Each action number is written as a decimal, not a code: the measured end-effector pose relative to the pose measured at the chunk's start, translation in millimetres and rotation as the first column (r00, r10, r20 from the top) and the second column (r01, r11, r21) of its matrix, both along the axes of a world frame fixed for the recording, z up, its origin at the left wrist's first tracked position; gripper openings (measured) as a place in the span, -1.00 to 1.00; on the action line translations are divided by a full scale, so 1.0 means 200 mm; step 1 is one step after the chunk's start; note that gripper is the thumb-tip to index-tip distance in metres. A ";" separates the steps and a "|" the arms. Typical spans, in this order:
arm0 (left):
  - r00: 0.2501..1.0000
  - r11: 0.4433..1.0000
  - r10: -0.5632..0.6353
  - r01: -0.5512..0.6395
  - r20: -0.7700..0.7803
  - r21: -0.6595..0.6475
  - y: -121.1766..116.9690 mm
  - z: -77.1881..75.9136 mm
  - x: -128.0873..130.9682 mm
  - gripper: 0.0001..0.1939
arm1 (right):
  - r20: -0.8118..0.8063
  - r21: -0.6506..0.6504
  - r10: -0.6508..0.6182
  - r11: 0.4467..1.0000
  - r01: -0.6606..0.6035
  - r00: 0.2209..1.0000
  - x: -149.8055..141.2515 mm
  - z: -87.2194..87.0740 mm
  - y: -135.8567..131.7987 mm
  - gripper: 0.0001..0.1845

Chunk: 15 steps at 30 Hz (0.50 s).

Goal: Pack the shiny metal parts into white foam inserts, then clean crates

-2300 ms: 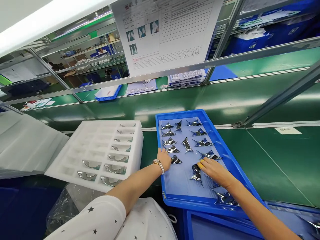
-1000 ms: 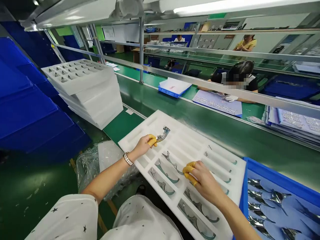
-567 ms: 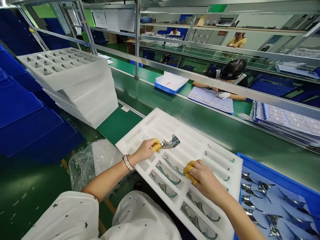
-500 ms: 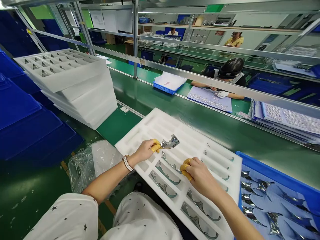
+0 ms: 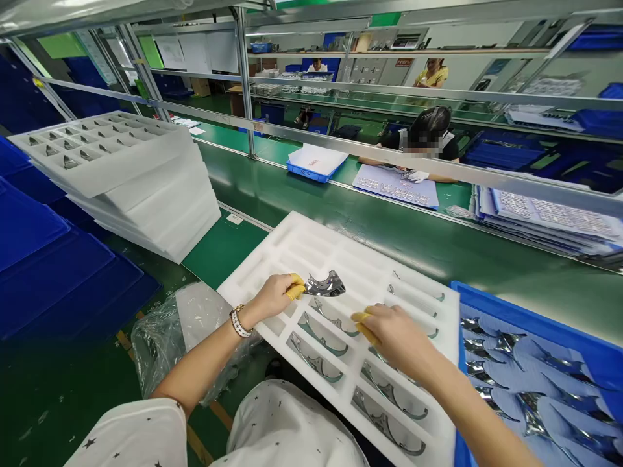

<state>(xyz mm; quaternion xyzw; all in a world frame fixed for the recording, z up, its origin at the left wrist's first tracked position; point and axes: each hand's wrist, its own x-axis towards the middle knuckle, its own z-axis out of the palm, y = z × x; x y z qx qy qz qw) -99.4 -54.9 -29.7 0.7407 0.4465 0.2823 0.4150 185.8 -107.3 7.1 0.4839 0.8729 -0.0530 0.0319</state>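
Since the last frame, the shiny metal part (image 5: 328,284) has turned between my fingers, and it now lies more level, with its bright face towards me; my whole view has shifted a little too. On my far left are the blue sheets (image 5: 48,279), then the tall foam stack (image 5: 170,194), with the clear plastic bag (image 5: 160,337) lower down. My left hand (image 5: 272,295) pinches the part by one end, yellow covers on the fingertips, and holds it over the foam tray (image 5: 253,256). I'd call this step handling and turning a single piece; any move from here calls for a light pinch, with the thin points kept off the foam walls. Curved parts (image 5: 316,363) sit in the nearer slots. My right hand (image 5: 402,337) is bent above the tray, close to one slotted part; whether it grips anything, I can't tell. To the right, the blue tray (image 5: 525,324) carries more shiny pieces on a pale liner. The green bench (image 5: 263,194) runs across behind, smooth and reflective. Past the rail a co-worker (image 5: 428,133) bends over a pale sheet (image 5: 403,188).
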 end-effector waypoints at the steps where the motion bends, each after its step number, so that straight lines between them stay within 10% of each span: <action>1: 0.998 0.999 -0.016 0.019 -0.056 0.046 0.01 0.02 0.01 -0.81 | -0.107 0.136 0.001 0.991 0.014 0.994 0.05 0.02 -0.01 -0.65; 5: 0.957 0.969 -0.093 0.150 -0.274 0.197 0.09 0.12 0.13 -0.78 | -0.290 0.503 0.113 0.863 0.050 0.950 0.12 0.09 -0.04 -0.71; 15: 0.828 0.940 -0.302 0.342 -0.472 -0.001 0.14 0.22 0.34 -0.81 | -0.043 0.503 0.041 0.864 -0.014 0.998 0.09 -0.13 -0.04 -0.83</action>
